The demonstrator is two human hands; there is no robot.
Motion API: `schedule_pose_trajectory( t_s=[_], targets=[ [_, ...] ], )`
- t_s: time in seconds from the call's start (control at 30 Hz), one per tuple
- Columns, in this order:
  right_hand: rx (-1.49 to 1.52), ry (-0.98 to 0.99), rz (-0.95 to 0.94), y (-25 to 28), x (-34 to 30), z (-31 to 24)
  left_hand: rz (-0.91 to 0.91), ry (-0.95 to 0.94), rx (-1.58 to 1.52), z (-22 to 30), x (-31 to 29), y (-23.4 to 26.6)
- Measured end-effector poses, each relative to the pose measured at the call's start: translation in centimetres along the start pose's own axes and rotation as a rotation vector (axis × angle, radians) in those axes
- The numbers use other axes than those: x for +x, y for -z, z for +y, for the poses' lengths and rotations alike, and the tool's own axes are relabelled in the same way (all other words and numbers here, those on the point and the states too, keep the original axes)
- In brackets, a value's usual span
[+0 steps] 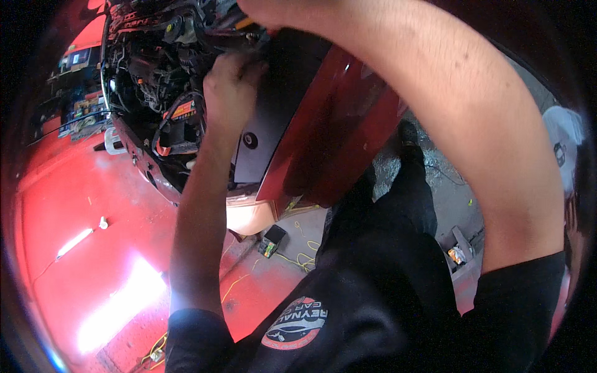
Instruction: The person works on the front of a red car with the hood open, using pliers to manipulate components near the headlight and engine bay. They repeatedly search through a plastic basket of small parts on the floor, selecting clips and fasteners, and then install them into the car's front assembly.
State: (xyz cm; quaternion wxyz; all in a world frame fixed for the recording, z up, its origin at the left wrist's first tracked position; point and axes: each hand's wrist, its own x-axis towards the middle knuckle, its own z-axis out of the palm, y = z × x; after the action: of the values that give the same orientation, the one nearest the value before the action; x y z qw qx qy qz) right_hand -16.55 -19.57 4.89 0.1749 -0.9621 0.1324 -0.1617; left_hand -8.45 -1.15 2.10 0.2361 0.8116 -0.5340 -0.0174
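Note:
My left hand (231,84) is over the engine bay (155,74) of a red car, at the inner edge of a dark fender panel (273,102). Its fingers are curled in, and what they grip, if anything, is blurred. Across the top reaches my right arm, and the right hand (264,11) is partly cut off by the upper edge, so its fingers cannot be made out. Just below that hand is a small orange-yellow piece (244,23), too unclear to name. A round black fitting (250,140) shows on the panel below my left wrist.
The glossy red fender (333,124) curves between my arms, close to my body. A black box (272,239) and a yellow cord (298,258) lie on the floor. Shelves with goods (81,118) stand at the far left. A white bag (563,146) is at the right.

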Motion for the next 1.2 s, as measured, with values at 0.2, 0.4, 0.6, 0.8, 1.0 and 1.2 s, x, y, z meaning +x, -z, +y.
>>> schedule_pose_trajectory(
  t_s=[0.2, 0.4, 0.6, 0.8, 1.0, 1.2],
  targets=[
    [-0.107, 0.008, -0.187, 0.1, 1.2, -1.1, 0.036, -0.174, 0.112, -1.3, -0.9, 1.2],
    [-0.258, -0.132, -0.244, -0.4, 2.4, -2.1, 0.097, -0.133, 0.037, -2.5, -1.3, 0.4],
    [-0.266, -0.162, -0.270, -0.9, 2.9, -2.0, 0.013, 0.039, -0.173, -3.0, -0.7, 0.6],
    [-0.294, -0.240, -0.287, -1.2, 2.2, -1.3, -0.292, 0.129, -0.250, -3.6, 2.3, 1.6],
    [-0.343, -0.327, -0.314, -1.9, 2.7, -2.8, -0.464, -0.083, -0.185, -4.8, 5.3, 1.9],
    [-0.358, -0.407, -0.349, -2.1, 2.0, -3.0, -0.261, -0.303, -0.205, -4.9, 3.1, 2.0]
  ],
)
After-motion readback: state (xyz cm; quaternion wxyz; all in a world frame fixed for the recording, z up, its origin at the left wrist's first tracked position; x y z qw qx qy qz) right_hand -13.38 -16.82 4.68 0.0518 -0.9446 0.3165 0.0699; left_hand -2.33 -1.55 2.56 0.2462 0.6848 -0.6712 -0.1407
